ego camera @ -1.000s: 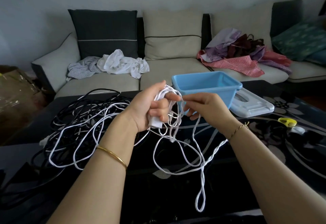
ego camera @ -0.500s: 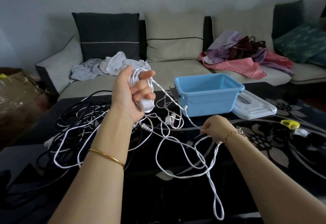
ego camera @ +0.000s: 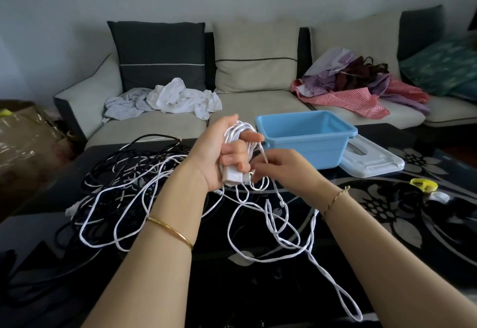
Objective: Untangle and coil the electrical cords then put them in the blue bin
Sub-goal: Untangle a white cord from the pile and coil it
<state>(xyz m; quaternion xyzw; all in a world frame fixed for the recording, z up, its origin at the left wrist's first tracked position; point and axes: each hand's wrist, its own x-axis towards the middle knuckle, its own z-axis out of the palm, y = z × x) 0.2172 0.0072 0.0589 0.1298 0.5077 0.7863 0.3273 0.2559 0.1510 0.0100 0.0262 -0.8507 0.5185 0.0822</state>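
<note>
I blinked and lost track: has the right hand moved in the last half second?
Yes. The right hand rose and went left against the bin, up to the left hand holding the cord.

Black floral table [ego camera: 387,224]: tangled cords [ego camera: 124,185], blue bin [ego camera: 304,144], white lid [ego camera: 371,162].

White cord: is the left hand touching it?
Touching. The head view shows the white cord looped around the left hand, whose fingers curl over it.
</note>
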